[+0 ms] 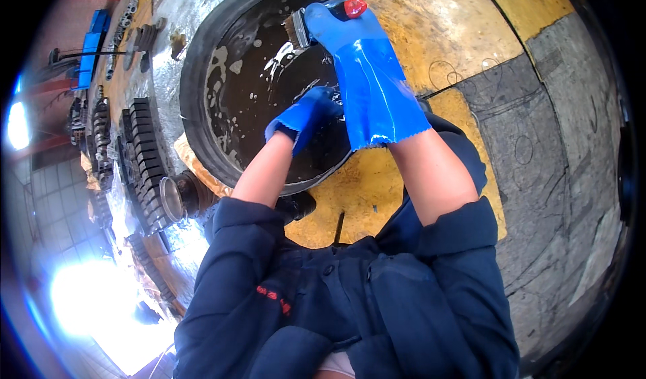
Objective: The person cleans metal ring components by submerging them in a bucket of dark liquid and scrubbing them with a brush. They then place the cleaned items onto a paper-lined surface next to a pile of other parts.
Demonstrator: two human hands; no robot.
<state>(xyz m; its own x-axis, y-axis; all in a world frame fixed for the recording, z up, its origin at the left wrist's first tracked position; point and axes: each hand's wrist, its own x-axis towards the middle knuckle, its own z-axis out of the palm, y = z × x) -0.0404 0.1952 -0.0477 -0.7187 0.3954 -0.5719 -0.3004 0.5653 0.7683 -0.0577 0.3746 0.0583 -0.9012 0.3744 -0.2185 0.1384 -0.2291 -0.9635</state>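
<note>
Gloved in blue, my right hand (342,34) gripped a flat brush (300,29) over the far right of the round black tub (195,103) in the head view; my left hand (313,115) reached low, fingers hidden, its grasp impossible to tell. Brushing at the tub seemed in hand; the next stroke called for a firm grip. Both forearms angled inward, the right reaching farther.

Head-worn fisheye view, facing down (edges bowed), near a black tub (194,103); wearer's jacket (336,291) lowermost
</note>
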